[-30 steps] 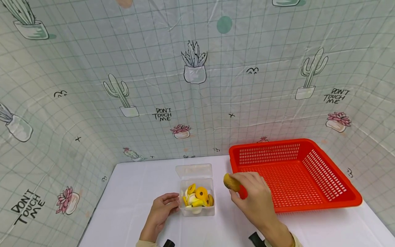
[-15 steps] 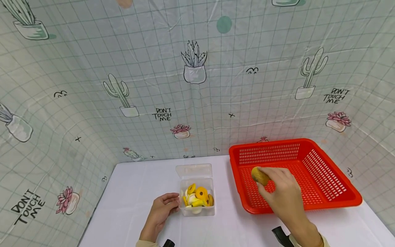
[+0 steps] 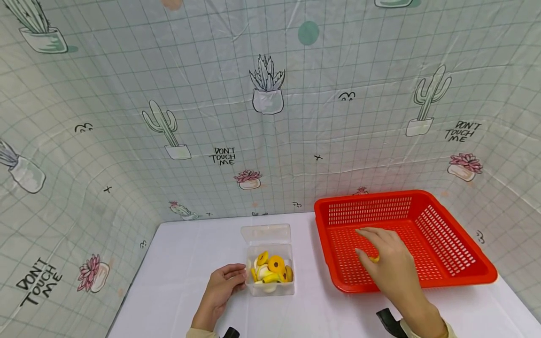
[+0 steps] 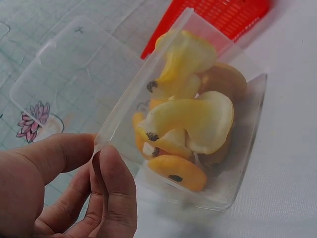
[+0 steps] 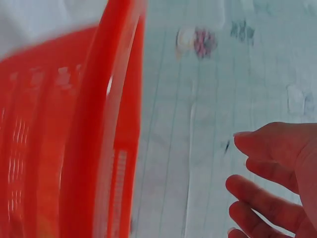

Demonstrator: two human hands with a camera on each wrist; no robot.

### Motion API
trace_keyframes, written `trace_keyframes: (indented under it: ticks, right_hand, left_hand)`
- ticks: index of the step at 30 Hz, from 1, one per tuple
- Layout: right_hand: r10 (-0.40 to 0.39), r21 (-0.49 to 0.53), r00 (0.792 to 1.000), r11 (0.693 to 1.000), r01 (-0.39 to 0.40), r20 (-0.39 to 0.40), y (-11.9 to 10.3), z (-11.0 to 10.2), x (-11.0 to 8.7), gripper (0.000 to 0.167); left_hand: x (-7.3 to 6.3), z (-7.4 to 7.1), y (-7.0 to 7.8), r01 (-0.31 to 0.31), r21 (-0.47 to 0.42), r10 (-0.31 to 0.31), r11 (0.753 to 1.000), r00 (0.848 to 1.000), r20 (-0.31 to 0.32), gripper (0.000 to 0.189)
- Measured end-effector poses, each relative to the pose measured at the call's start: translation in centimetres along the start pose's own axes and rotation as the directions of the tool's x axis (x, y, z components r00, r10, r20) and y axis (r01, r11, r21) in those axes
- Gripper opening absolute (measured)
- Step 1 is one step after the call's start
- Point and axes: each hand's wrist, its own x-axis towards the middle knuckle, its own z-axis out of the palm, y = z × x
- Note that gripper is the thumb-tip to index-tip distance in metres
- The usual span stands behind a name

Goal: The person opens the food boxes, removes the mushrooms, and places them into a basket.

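A small clear plastic box (image 3: 270,289) with its hinged lid (image 3: 266,234) raised stands on the white table. Inside lie several yellow pieces (image 4: 205,121), some curved and pale with dark tips. My left hand (image 3: 225,287) pinches the box's side wall between thumb and fingers, as the left wrist view shows. Over the front of the red basket (image 3: 422,284) hovers my right hand (image 3: 390,263), thumb and fingers spread apart, nothing between them. Behind that hand a bit of a yellow thing (image 3: 374,259) shows in the basket, mostly hidden.
The red basket has perforated walls and fills the table's right side, its left rim (image 3: 323,239) a short way from the box. A cloth printed with cacti (image 3: 270,141) hangs behind and at both sides of the white table (image 3: 181,272).
My right hand carried a brownish-yellow oval piece rightward over the basket, then let go of it. The left hand and the box stay in place.
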Motion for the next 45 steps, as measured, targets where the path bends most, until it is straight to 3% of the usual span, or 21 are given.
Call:
trace_keyframes:
  ticks: [6, 14, 18, 29, 35, 45]
  right_hand:
    - [-0.142, 0.057, 0.989, 0.989, 0.139, 0.051, -3.1, 2.3, 0.4, 0.048]
    - [-0.179, 0.102, 0.953, 0.982, 0.158, 0.244, -6.7, 5.3, 0.9, 0.041]
    - [-0.245, 0.135, 0.927, 0.967, 0.215, 0.284, -7.8, 6.6, 1.1, 0.039]
    - [-0.416, 0.171, 0.855, 0.909, 0.38, 0.311, -8.7, 10.0, 0.8, 0.033]
    - [-0.455, 0.165, 0.841, 0.89, 0.424, 0.292, -8.7, 11.2, 0.6, 0.032]
    - [-0.437, 0.169, 0.818, 0.899, 0.403, 0.374, -9.0, 12.1, 0.7, 0.029]
  left_hand:
    - [0.1, 0.1, 0.1, -0.019, -0.002, 0.019, 1.0, 1.0, -0.007, 0.034]
    - [0.4, 0.2, 0.0, -0.014, 0.001, 0.014, 1.0, 1.0, -0.005, 0.034]
    - [0.4, 0.2, 0.0, -0.014, 0.003, 0.014, 1.0, 1.0, -0.002, 0.035]
    - [0.4, 0.1, -0.2, -0.019, 0.01, 0.019, 1.0, 1.0, 0.006, 0.035]
    - [0.3, 0.1, -0.2, -0.02, 0.007, 0.02, 1.0, 1.0, 0.005, 0.036]
    - [0.1, -0.1, -0.3, -0.014, 0.0, 0.014, 1.0, 1.0, 0.002, 0.035]
